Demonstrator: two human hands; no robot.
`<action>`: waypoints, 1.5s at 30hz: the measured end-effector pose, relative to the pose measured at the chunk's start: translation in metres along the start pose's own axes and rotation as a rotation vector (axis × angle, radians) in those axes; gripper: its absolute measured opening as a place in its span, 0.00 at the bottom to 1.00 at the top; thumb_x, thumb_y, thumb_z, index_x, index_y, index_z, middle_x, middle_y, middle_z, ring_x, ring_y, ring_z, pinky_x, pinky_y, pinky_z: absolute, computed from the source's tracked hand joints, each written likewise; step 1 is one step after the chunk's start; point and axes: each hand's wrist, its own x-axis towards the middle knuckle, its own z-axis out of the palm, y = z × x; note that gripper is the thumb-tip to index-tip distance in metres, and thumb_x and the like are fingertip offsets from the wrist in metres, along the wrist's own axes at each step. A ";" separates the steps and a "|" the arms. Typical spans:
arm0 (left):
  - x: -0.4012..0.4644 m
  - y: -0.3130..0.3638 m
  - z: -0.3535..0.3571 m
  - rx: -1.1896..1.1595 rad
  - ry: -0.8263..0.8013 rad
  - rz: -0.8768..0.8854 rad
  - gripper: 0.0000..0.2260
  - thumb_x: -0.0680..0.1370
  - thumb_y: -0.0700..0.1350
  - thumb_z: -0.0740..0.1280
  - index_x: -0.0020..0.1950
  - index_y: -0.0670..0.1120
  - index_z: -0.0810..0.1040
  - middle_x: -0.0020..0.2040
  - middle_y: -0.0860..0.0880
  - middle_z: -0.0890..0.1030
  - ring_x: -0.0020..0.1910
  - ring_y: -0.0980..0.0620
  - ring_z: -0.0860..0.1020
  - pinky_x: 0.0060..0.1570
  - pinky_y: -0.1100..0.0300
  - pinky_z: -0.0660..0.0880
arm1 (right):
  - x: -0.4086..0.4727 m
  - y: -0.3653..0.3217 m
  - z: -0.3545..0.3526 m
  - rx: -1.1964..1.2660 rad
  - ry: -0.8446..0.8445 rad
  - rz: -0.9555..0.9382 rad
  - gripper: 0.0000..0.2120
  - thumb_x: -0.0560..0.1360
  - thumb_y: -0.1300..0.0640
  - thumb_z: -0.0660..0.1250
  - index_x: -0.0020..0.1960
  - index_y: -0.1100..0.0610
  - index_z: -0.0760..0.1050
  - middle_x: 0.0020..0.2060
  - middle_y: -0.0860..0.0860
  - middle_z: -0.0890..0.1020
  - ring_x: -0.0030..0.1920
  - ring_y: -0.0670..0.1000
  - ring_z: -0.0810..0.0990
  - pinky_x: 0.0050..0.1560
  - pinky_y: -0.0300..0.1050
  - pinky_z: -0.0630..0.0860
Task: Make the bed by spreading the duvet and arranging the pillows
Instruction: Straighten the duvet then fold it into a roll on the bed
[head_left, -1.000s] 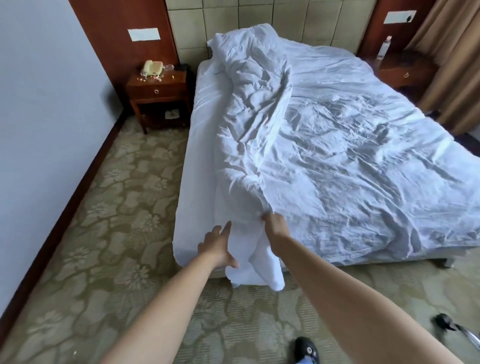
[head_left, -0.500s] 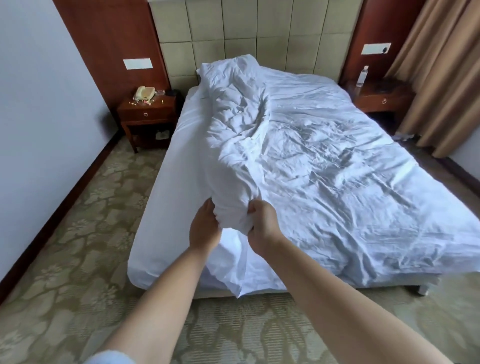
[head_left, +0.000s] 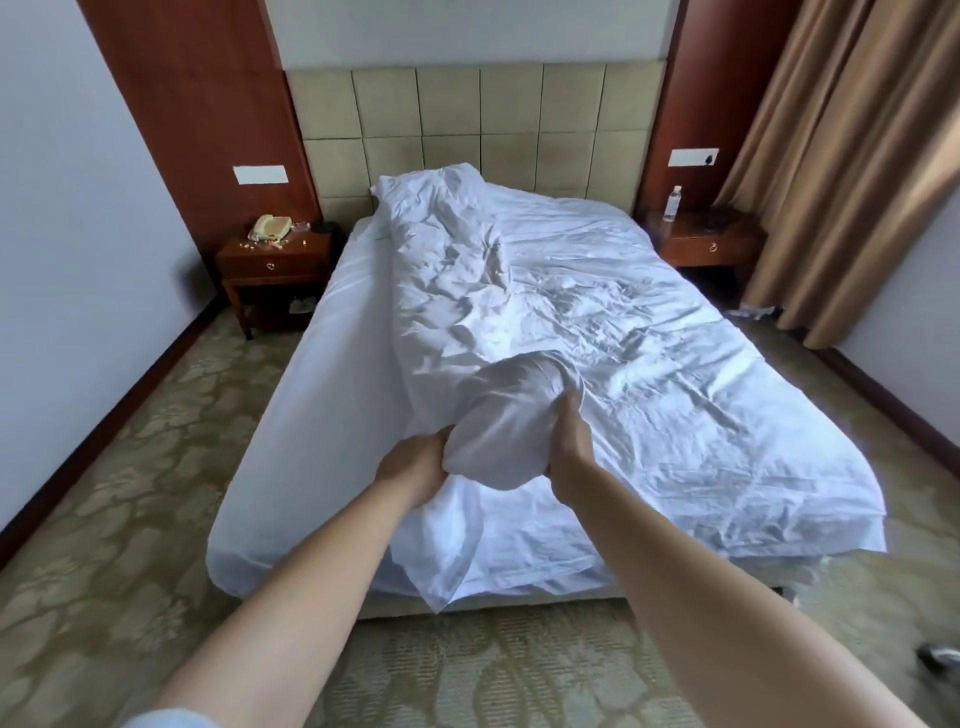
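A white crumpled duvet (head_left: 597, 332) lies over the right and middle of the bed (head_left: 311, 415), with its left edge folded back so a strip of white sheet shows. At the foot of the bed I hold a bunched-up corner of the duvet (head_left: 498, 431) raised above the mattress. My left hand (head_left: 415, 462) grips the bunch from the left and my right hand (head_left: 571, 447) grips it from the right. A loose flap of the duvet hangs below my hands over the foot edge. No pillows are in sight.
A wooden nightstand (head_left: 275, 270) with a phone (head_left: 271, 227) stands left of the bed, another nightstand (head_left: 711, 244) with a water bottle (head_left: 672, 203) at right. A padded headboard (head_left: 467, 130) backs the bed. Brown curtains (head_left: 841, 156) hang at right. Patterned carpet (head_left: 130, 493) surrounds the bed.
My left hand has closed onto the duvet corner beside the right. Both hands have lifted the bunched corner higher, and the view has shifted toward the foot of the bed.
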 end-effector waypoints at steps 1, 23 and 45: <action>0.002 0.007 0.005 0.000 -0.020 -0.015 0.18 0.80 0.54 0.53 0.70 0.58 0.66 0.65 0.44 0.74 0.60 0.41 0.74 0.53 0.56 0.70 | 0.014 0.003 -0.011 -0.013 -0.061 0.052 0.23 0.73 0.33 0.53 0.47 0.52 0.73 0.47 0.55 0.80 0.47 0.58 0.80 0.54 0.56 0.79; -0.002 0.098 0.084 0.157 0.315 -0.213 0.17 0.77 0.49 0.61 0.65 0.49 0.66 0.53 0.47 0.80 0.53 0.42 0.78 0.52 0.52 0.74 | 0.026 -0.070 -0.084 -0.045 -0.508 0.225 0.03 0.62 0.66 0.60 0.31 0.59 0.68 0.27 0.54 0.70 0.30 0.54 0.70 0.34 0.41 0.65; 0.000 0.123 0.020 0.275 0.345 -0.220 0.24 0.79 0.40 0.55 0.75 0.51 0.57 0.60 0.39 0.75 0.54 0.39 0.76 0.46 0.52 0.72 | 0.067 -0.127 -0.175 -0.084 -0.154 -0.041 0.11 0.76 0.56 0.65 0.37 0.59 0.72 0.31 0.53 0.72 0.28 0.50 0.71 0.25 0.37 0.68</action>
